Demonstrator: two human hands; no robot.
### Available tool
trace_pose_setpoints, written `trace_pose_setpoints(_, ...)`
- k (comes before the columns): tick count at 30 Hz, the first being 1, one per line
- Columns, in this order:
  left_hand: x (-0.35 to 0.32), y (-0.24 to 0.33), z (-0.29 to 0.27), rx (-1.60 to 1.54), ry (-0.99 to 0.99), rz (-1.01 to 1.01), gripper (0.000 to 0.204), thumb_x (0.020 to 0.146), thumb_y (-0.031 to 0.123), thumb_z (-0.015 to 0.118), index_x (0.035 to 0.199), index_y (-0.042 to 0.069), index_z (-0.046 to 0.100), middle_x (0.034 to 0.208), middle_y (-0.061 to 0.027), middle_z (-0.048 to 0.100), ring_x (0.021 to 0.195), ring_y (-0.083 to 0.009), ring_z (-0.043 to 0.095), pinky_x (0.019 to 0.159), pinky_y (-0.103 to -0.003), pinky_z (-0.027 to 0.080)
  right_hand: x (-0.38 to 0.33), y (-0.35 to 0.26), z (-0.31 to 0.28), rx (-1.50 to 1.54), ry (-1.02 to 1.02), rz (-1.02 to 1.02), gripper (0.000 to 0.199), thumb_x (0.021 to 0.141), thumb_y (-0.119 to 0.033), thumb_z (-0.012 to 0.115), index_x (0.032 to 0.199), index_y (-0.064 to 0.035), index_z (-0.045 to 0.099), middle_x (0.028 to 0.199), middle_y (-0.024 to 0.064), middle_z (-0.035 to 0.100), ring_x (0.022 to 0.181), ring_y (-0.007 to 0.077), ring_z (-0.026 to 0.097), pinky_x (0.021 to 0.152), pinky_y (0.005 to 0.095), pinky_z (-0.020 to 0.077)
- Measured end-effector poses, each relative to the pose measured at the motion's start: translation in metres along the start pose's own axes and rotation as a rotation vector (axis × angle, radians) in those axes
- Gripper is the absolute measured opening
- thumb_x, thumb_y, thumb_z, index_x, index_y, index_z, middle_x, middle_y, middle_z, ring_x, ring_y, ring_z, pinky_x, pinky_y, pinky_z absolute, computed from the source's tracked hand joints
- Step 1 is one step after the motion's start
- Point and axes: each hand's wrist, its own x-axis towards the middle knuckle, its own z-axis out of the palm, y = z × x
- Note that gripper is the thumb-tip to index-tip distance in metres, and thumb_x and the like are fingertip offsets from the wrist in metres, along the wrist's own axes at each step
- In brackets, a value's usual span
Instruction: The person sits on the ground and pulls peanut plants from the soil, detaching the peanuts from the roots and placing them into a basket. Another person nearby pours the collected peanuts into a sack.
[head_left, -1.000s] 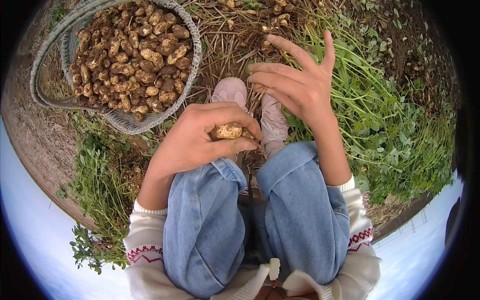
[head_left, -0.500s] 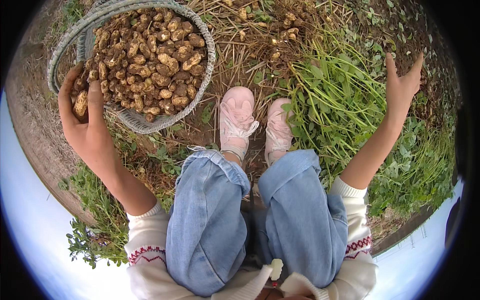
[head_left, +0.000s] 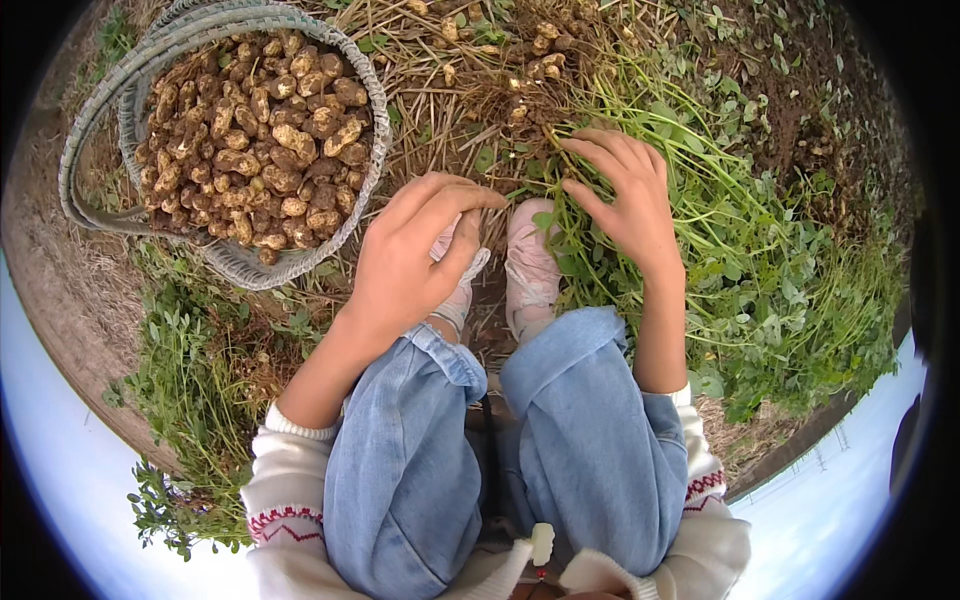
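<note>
Head view looking straight down at a person crouching on a field, knees in blue jeans (head_left: 500,440) and pink shoes (head_left: 528,265) below. Landmark: woven basket (head_left: 300,262), heaped with dug peanuts (head_left: 255,140). Left hand (head_left: 410,262) is hovering just right of the basket, over the left shoe, fingers (head_left: 455,195) curling loosely inward with thumb underneath; nothing showing in its grip. Right hand (head_left: 625,195) is sitting further right of the basket, well apart from it, fingers half spread and bending down into the green peanut plants (head_left: 720,230), touching stems; whether it is actually pinching one, cannot tell. More peanut pods (head_left: 540,45) are lying loose among dry straw right of the basket's far rim. Leafy weeds (head_left: 190,380) are growing just below the basket.
</note>
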Motion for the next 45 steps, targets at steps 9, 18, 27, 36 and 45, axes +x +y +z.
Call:
trace_pose_setpoints(9, 0.019, -0.074, 0.108, -0.492, -0.303, -0.406, 0.024, 0.084, 0.010, 0.051, 0.103, -0.003, 0.060, 0.084, -0.0165, 0.065, 0.067, -0.0213, 0.064, 0.065, -0.031, 0.048, -0.011, 0.013, 0.029, -0.179, 0.095, 0.185, 0.038, 0.069, -0.009, 0.063, 0.105, -0.0195, 0.059, 0.107, -0.0020, 0.056, 0.100, 0.0188, 0.052, 0.096, 0.0403, 0.0312)
trace_pose_setpoints(18, 0.025, -0.085, 0.147, -0.512, -0.055, -0.294, 0.026, 0.086, 0.017, 0.056, 0.101, -0.003, 0.059, 0.076, -0.0100, 0.061, 0.057, -0.0166, 0.056, 0.057, -0.030, 0.044, -0.012, 0.014, 0.023, -0.136, 0.174, 0.188, 0.020, 0.074, -0.010, 0.063, 0.094, -0.0129, 0.064, 0.098, -0.0016, 0.063, 0.084, 0.0181, 0.059, 0.086, 0.0334, 0.0343)
trace_pose_setpoints(27, 0.047, -0.042, 0.127, -0.958, -0.197, -0.786, 0.028, 0.085, 0.025, 0.063, 0.104, 0.004, 0.060, 0.079, 0.0003, 0.061, 0.060, -0.0067, 0.051, 0.054, -0.024, 0.043, -0.011, 0.015, 0.015, -0.119, 0.114, 0.196, 0.019, 0.076, -0.011, 0.062, 0.095, -0.0117, 0.065, 0.099, -0.0020, 0.062, 0.090, 0.0162, 0.058, 0.087, 0.0320, 0.0321)
trace_pose_setpoints(36, 0.029, -0.070, 0.116, -0.657, -0.147, -0.535, 0.025, 0.084, 0.018, 0.060, 0.095, -0.004, 0.060, 0.074, -0.0083, 0.065, 0.063, -0.0113, 0.057, 0.057, -0.028, 0.045, -0.014, 0.021, 0.029, -0.122, 0.193, 0.252, 0.017, 0.076, -0.013, 0.064, 0.093, -0.0149, 0.066, 0.099, -0.0049, 0.062, 0.085, 0.0146, 0.057, 0.082, 0.0323, 0.0323)
trace_pose_setpoints(45, -0.013, -0.068, 0.096, -0.859, -0.320, -0.783, 0.024, 0.087, 0.013, 0.053, 0.107, 0.000, 0.056, 0.090, -0.0058, 0.061, 0.079, -0.0126, 0.058, 0.069, -0.027, 0.050, -0.004, 0.039, 0.024, 0.055, 0.217, 0.377, 0.017, 0.076, -0.016, 0.064, 0.092, -0.0111, 0.069, 0.097, -0.0002, 0.066, 0.082, 0.0191, 0.061, 0.078, 0.0289, 0.0366)
